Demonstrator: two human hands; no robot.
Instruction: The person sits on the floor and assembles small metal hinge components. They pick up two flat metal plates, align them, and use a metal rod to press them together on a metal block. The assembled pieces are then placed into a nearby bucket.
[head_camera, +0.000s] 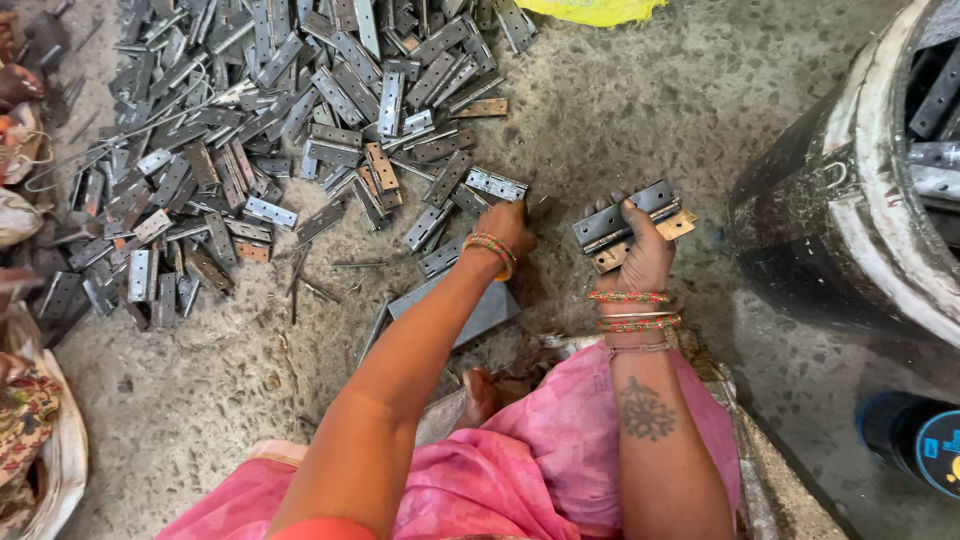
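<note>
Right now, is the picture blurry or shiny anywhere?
Head view: soft, even light; the hinge pile looks sharp, with pale glints on some. The left hand is slightly smeared. The right hand and its hinges are clear. The drum bulges at the edge.

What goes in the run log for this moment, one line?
left hand: reaching to hinge pile on floor, grip unclear | right hand: grip shut on stack of hinges | drum: at right, holds metal parts
</note>
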